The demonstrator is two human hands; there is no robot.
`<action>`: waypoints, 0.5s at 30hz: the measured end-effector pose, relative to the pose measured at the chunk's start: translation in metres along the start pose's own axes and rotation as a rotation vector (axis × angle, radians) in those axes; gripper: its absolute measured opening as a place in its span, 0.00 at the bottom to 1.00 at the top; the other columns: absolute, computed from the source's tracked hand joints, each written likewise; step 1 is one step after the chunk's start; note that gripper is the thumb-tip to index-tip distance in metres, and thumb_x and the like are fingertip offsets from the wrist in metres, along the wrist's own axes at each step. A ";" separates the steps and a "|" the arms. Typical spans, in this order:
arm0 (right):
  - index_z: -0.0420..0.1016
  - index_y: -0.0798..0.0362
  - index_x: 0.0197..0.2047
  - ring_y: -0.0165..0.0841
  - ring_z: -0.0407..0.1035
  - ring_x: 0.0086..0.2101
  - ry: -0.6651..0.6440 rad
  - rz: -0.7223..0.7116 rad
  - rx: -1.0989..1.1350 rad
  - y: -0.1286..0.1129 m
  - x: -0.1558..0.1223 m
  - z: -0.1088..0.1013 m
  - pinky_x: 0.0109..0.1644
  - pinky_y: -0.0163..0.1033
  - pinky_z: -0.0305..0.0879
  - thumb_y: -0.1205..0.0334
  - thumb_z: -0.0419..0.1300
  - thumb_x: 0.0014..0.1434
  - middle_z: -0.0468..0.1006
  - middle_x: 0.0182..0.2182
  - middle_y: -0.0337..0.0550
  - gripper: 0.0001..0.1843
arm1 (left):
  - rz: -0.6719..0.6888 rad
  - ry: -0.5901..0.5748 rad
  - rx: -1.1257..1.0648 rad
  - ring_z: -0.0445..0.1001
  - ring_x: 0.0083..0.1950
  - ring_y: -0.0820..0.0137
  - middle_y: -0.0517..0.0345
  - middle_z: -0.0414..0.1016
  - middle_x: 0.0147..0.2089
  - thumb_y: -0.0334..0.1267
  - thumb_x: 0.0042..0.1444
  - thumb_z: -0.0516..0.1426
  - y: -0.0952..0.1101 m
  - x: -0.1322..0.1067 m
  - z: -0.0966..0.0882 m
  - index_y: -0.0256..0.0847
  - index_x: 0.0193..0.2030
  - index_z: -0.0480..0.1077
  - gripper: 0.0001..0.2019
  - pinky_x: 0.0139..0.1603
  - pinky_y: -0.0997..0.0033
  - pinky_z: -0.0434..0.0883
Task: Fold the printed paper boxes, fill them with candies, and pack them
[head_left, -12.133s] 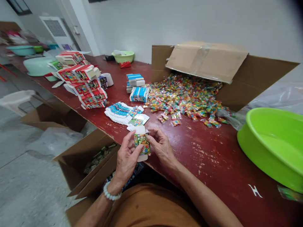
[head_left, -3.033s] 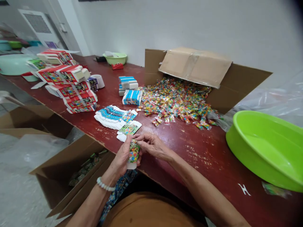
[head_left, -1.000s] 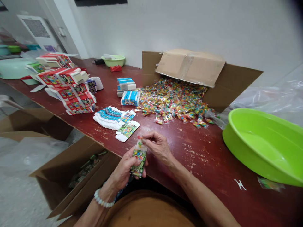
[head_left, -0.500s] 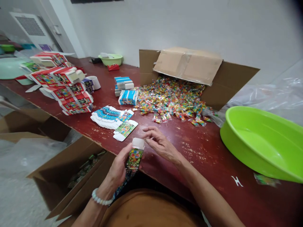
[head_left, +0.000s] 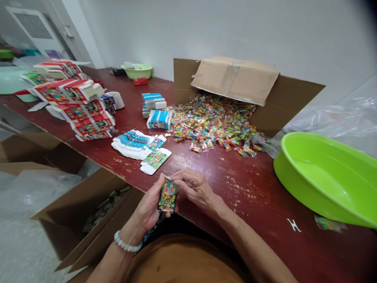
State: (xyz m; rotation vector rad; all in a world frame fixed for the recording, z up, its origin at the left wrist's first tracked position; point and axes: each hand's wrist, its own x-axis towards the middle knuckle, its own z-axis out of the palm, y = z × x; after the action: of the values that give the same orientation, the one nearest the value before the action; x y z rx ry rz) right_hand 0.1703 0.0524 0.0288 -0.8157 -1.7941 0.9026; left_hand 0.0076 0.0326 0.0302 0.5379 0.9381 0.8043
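My left hand is wrapped round a small green printed candy box, held upright at the table's near edge. My right hand has its fingers bent and pressed at the box's top end, where the white flap is mostly hidden by them. Just beyond lie a flat green carton and a fanned stack of flat blue-and-white cartons. Farther back, a heap of small clear-wrapped colourful candies spills out of a tipped cardboard box.
On the right stands a big lime-green basin. Bundled red cartons are piled at the left, blue bundles mid-table. Below the table edge at left, an open cardboard box holds green packs. A wrapped candy packet lies near the basin.
My right hand has come in from beside the box onto its top. The white flap that stood up has folded down, and the box's printed front is turned more toward me.
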 end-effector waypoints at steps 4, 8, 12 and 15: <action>0.79 0.52 0.36 0.32 0.74 0.29 0.018 0.271 0.106 0.001 0.004 0.003 0.34 0.38 0.72 0.58 0.62 0.59 0.82 0.34 0.44 0.08 | 0.070 -0.010 -0.004 0.73 0.17 0.68 0.52 0.78 0.29 0.63 0.59 0.53 -0.001 0.002 0.003 0.39 0.52 0.71 0.29 0.10 0.78 0.61; 0.78 0.55 0.33 0.26 0.67 0.18 0.072 0.560 0.411 0.003 0.015 0.013 0.21 0.31 0.66 0.59 0.67 0.49 0.80 0.25 0.39 0.09 | 0.178 0.083 0.047 0.72 0.18 0.69 0.53 0.77 0.27 0.65 0.57 0.53 -0.003 0.006 0.001 0.37 0.50 0.72 0.31 0.11 0.79 0.60; 0.78 0.56 0.30 0.26 0.68 0.18 0.091 0.607 0.433 0.003 0.021 0.018 0.19 0.30 0.65 0.60 0.68 0.46 0.79 0.23 0.39 0.09 | 0.174 0.112 0.087 0.70 0.17 0.71 0.52 0.77 0.26 0.68 0.54 0.54 -0.002 0.005 -0.005 0.35 0.44 0.74 0.34 0.11 0.78 0.59; 0.80 0.56 0.32 0.27 0.70 0.19 0.055 0.581 0.381 0.008 0.018 0.019 0.21 0.30 0.65 0.59 0.67 0.48 0.79 0.23 0.39 0.10 | 0.192 0.140 0.137 0.69 0.16 0.71 0.51 0.78 0.27 0.72 0.49 0.55 -0.004 0.006 -0.010 0.35 0.42 0.74 0.36 0.11 0.78 0.58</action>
State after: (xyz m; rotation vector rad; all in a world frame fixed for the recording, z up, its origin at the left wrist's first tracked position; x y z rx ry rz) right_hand 0.1472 0.0669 0.0244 -1.1128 -1.2843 1.5228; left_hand 0.0028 0.0355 0.0197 0.7061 1.0871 0.9644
